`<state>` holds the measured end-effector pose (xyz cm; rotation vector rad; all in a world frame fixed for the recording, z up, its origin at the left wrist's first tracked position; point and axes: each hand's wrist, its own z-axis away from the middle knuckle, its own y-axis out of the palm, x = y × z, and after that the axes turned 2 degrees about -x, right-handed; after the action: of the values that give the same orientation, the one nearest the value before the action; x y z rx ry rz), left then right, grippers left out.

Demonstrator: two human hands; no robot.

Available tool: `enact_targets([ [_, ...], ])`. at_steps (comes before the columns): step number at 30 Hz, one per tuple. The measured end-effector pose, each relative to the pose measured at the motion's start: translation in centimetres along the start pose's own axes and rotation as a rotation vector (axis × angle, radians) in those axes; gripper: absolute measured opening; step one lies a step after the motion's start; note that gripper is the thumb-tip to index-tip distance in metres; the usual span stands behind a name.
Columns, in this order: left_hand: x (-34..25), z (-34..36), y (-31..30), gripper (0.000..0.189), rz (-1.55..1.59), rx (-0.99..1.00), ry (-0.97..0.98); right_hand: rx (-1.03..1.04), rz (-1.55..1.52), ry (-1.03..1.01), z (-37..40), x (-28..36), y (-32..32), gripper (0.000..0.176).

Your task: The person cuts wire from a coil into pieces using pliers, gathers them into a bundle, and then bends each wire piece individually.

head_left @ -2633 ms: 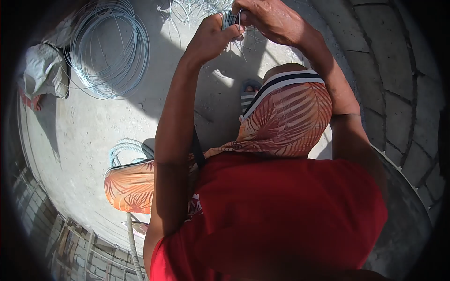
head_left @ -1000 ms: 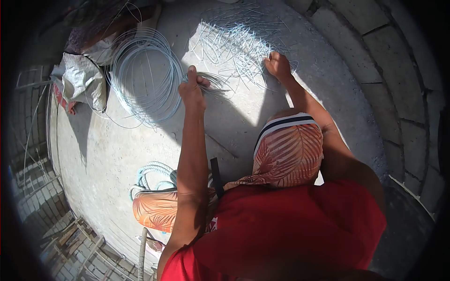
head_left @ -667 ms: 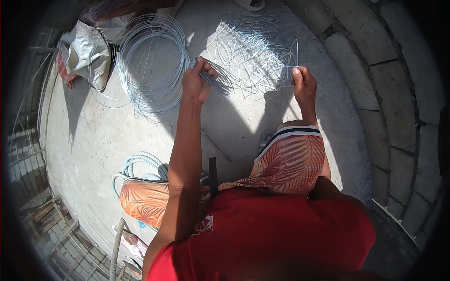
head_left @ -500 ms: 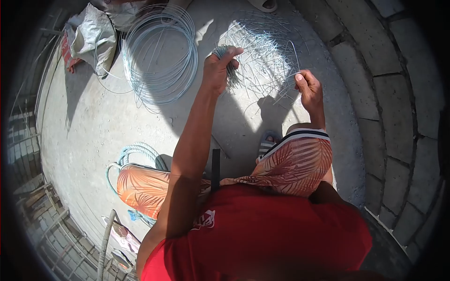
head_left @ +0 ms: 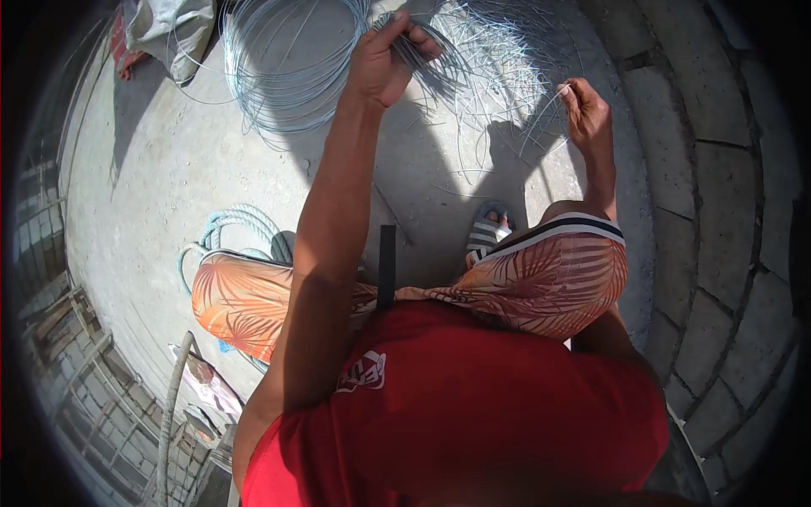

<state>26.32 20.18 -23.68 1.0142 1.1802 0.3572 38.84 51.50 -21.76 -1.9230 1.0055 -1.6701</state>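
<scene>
Left hand (head_left: pixel 382 61): raised at the far centre of the scene, arm extended, fingers clenched around a bundle of cut wires (head_left: pixel 429 54); the loose wire ends fan out to the right of the fist. Right hand (head_left: pixel 587 110): positioned to the right of the left hand and slightly nearer, well apart from it, thumb and fingertips closed in a pinch on a single wire (head_left: pixel 556 100) that leads up and left from the fingers. Pile of cut wires (head_left: pixel 507 46): spread loosely on the concrete floor (head_left: pixel 152 169) at the far side, between and beyond the two hands. Wire coil (head_left: pixel 270 89): lies flat on the floor to the left of the left hand, just beside the bundle. Grey sack (head_left: pixel 169 21): at the far left, beside the coil. Coiled blue-green rope (head_left: pixel 221 226): on the floor at the near left, beside the knee. Striped sandal (head_left: pixel 487 235): visible on the floor below the right hand. Curved block border (head_left: pixel 726 194): runs along the right edge of the floor
</scene>
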Motion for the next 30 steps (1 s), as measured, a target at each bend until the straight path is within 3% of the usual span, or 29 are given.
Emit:
enact_targets([
  [1,-0.3,0.2,-0.1,0.020,-0.119,-0.028,0.004,0.018,0.040,-0.014,-0.2,0.4,-0.3,0.027],
  [2,-0.2,0.5,-0.2,0.024,-0.237,-0.054,0.001,0.035,0.138,-0.154,-0.6,1.0,0.0,0.031],
  [5,2.3,2.4,3.4,0.031,-0.892,0.011,-0.005,0.168,0.084,-0.313,-1.3,4.9,1.5,0.033],
  [6,3.1,2.7,3.1,0.042,-1.023,0.076,-0.098,0.181,0.056,-0.343,-1.7,5.5,2.6,0.033],
  [7,3.4,2.8,3.5,0.040,-1.231,0.060,-0.241,0.196,0.027,-0.373,-2.0,6.2,3.5,0.034],
  [11,4.2,2.8,0.8,0.024,-0.952,-0.092,-0.280,0.295,-0.503,0.026,-3.0,4.5,7.1,0.032],
  [12,3.6,2.8,0.3,0.021,-0.865,-0.148,-0.262,0.364,-0.499,0.050,-3.2,2.9,7.9,0.035],
  [15,2.3,3.1,-0.3,0.015,-0.858,-0.261,-0.217,0.360,0.051,0.074,-2.3,-0.6,11.3,0.041],
  [18,2.0,3.9,-1.9,0.016,-0.672,-0.278,-0.272,0.182,0.355,-0.004,1.0,-3.9,16.5,0.044],
  [24,2.1,4.8,-2.4,0.017,-0.397,-0.382,-0.290,0.288,0.141,0.085,1.9,-7.1,18.2,0.028],
  [28,1.3,3.9,-2.7,0.018,-0.227,-0.446,-0.220,0.001,0.061,0.038,0.9,-5.1,14.2,0.020],
  [30,1.9,3.3,-3.3,0.019,-0.242,-0.436,-0.178,-0.066,0.059,-0.144,0.3,-2.7,11.1,0.019],
])
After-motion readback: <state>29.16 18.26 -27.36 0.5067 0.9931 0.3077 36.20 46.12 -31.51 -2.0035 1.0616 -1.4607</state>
